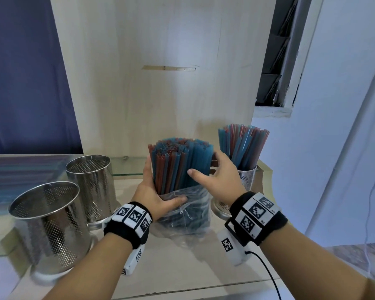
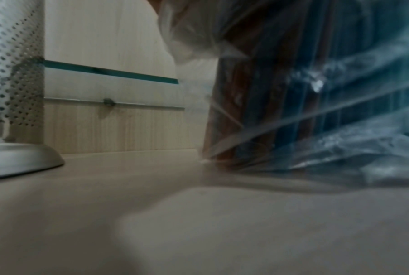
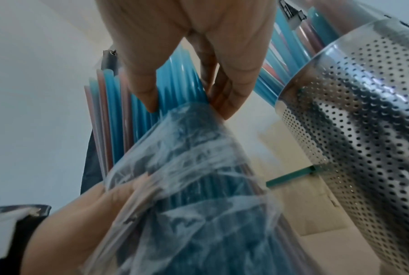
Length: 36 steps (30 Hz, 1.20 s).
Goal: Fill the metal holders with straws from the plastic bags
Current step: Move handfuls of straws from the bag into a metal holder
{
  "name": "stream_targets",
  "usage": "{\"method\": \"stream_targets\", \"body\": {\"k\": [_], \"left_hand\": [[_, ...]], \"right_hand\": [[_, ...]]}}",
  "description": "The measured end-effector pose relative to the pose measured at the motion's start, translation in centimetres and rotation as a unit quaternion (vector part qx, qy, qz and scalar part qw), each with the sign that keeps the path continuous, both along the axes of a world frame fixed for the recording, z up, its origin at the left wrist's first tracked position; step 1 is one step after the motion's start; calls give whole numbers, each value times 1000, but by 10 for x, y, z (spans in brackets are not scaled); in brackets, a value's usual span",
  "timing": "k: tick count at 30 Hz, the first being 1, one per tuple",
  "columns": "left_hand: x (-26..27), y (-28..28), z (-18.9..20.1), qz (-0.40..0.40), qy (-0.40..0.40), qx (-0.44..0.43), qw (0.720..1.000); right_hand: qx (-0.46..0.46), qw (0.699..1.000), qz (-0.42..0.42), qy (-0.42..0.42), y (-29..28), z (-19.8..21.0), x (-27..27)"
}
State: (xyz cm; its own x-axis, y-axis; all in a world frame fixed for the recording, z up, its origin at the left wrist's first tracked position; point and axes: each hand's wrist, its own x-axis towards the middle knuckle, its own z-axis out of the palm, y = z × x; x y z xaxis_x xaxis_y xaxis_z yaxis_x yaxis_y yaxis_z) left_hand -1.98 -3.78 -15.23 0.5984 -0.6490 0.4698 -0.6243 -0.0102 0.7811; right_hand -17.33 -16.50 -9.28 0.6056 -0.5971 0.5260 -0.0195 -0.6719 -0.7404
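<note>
A thick bundle of blue and red straws (image 1: 179,164) stands upright on the wooden counter, its lower half in a crumpled clear plastic bag (image 1: 186,211). My left hand (image 1: 158,191) grips the bundle at the bag's rim, thumb across the plastic. My right hand (image 1: 212,176) wraps the bare straws (image 3: 175,81) from the right, thumb in front. Two empty perforated metal holders (image 1: 50,226) (image 1: 93,185) stand at the left. A third holder (image 1: 245,178) behind my right hand is full of straws. In the left wrist view the bag (image 2: 316,111) rests on the counter.
A wooden back panel (image 1: 160,72) rises behind the counter, with a glass shelf (image 1: 126,167) low along it. A white wall (image 1: 344,126) closes the right side. A black cable (image 1: 266,271) trails from my right wrist. Bare counter (image 1: 182,267) lies in front of the bag.
</note>
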Motion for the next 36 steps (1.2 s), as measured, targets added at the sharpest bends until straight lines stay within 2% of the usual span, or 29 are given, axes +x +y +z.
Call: {"method": "stream_targets", "body": {"k": [5, 13, 20, 25, 30, 36], "left_hand": [[-2, 1, 3, 14, -5, 12, 1000], [-1, 2, 5, 30, -15, 27, 999], [-2, 3, 8, 39, -16, 29, 999], [-2, 3, 9, 47, -12, 35, 998], [-4, 4, 10, 51, -16, 38, 998], [-3, 3, 10, 52, -8, 35, 998]], "right_hand": [[8, 999, -17, 28, -2, 6, 3], [42, 999, -23, 23, 4, 17, 7], [80, 996, -42, -21, 6, 15, 15], [102, 994, -21, -19, 6, 20, 16], [178, 983, 5, -38, 5, 26, 21], [245, 965, 17, -87, 7, 51, 26]]}}
